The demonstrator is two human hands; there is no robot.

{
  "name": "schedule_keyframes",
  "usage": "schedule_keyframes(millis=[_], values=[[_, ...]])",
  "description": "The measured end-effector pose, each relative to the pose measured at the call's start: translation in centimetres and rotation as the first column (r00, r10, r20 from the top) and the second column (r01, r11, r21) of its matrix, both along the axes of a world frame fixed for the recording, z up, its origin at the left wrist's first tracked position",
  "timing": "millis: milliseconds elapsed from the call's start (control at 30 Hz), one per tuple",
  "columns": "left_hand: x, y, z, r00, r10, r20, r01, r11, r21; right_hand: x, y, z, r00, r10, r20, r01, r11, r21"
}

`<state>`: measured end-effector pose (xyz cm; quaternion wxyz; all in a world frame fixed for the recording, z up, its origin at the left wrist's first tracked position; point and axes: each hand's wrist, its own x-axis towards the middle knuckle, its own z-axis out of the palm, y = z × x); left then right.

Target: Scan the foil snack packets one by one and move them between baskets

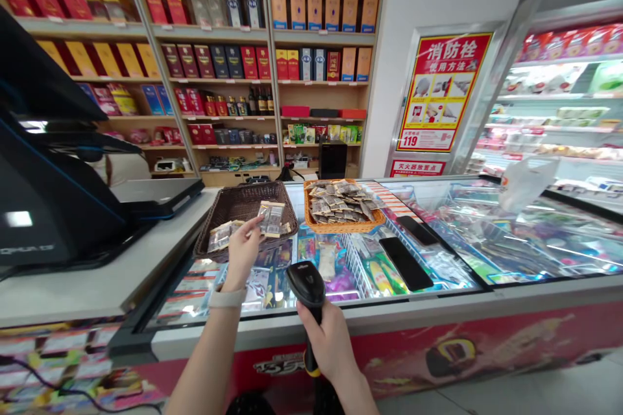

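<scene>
My left hand (242, 253) reaches over the dark brown wicker basket (228, 198), its fingers closed on the edge of a small clear-and-gold snack packet (272, 217). More such packets (222, 235) lie at the near left of that basket. Wrapped round the handle of a black barcode scanner (306, 282), my right hand (331, 340) is in front of the freezer's near edge. To the right of the dark basket, an orange wicker basket (344, 227) is heaped with similar packets (338, 201).
Both baskets rest on a glass-topped chest freezer (331, 295) with frozen goods inside. Two black phones (406, 264) lie on the glass at right. A checkout machine (53, 201) stands on the left counter (58, 288). Shelves of boxed bottles (219, 61) line the back wall.
</scene>
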<state>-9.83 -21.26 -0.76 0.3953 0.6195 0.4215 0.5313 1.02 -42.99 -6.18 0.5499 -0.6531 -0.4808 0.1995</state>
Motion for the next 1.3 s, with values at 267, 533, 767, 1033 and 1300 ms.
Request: schedule_keyframes(millis=[267,533,767,1033,1300], values=[[-0.3,3.4,0.0,0.528,0.283,-0.801,-0.073,0.955,0.289,0.3,-0.6,-0.2,0.999,0.019,-0.051,-0.019,1.000,0.000],[4.8,2.3,0.8,0.492,0.280,-0.824,0.083,0.927,0.365,3.1,-1.6,-1.3,0.990,-0.092,-0.105,0.094,0.996,0.007],[15.8,3.7,1.5,0.426,0.085,-0.901,0.187,0.966,0.179,7.4,-3.4,-2.0,0.964,-0.238,-0.116,0.246,0.967,0.063],[21.3,6.9,-0.7,0.480,0.105,-0.871,-0.018,0.994,0.110,10.0,-4.6,-2.3,0.958,-0.251,-0.141,0.251,0.968,-0.016],[19.2,8.4,-0.3,0.825,-0.049,-0.564,0.031,0.999,-0.041,9.8,-4.5,-2.7,0.952,-0.270,-0.143,0.273,0.962,0.002]])
